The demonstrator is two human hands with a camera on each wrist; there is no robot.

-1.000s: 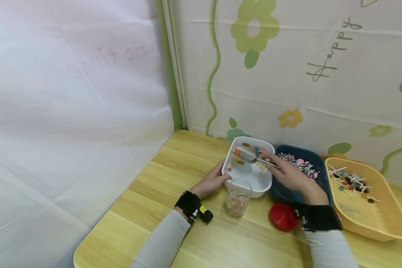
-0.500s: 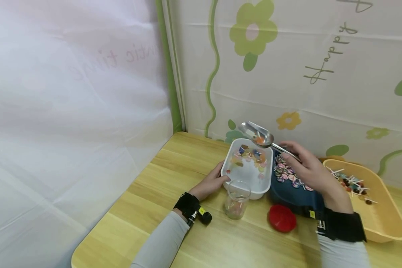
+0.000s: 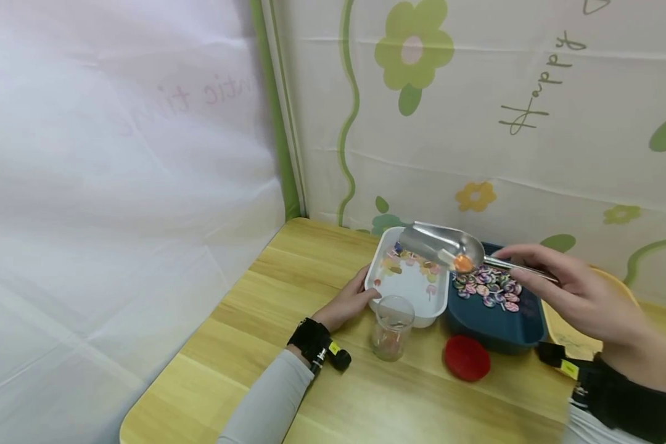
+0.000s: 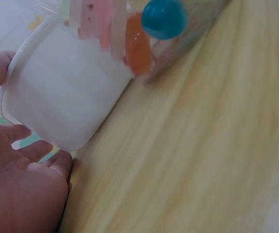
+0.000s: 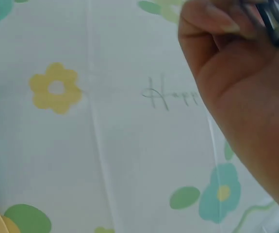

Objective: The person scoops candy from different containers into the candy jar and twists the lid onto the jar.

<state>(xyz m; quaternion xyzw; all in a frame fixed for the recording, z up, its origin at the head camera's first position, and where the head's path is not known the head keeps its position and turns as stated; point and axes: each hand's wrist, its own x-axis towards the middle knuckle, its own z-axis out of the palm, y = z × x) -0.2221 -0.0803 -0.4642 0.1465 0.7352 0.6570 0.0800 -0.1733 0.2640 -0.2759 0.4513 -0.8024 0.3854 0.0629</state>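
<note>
My left hand (image 3: 346, 303) grips the near left side of a white plastic bin (image 3: 407, 299), thumb over its rim. Several wrapped lollipops lie toward the back of that bin. In the left wrist view, fingers (image 4: 57, 162) curl around the outside of the white bin. My right hand (image 3: 585, 299) holds the handle of a metal scoop (image 3: 430, 237) between thumb and fingers, raised over the bins. An orange lollipop (image 3: 462, 263) with a white stick lies in the scoop's bowl. A clear jar (image 3: 393, 324) with candy at its bottom stands before the white bin.
A dark blue bin (image 3: 491, 333) of swirled lollipops sits right of the white one. Beyond it is a yellow bin (image 3: 571, 327), partly hidden by my right hand. A red lid (image 3: 466, 357) lies in front on the wooden table (image 3: 266, 283). A printed curtain hangs behind.
The scoop first moved low over the white bin, then rose out with the orange lollipop and swung right toward the blue bin. My left hand has stayed on the white bin.
</note>
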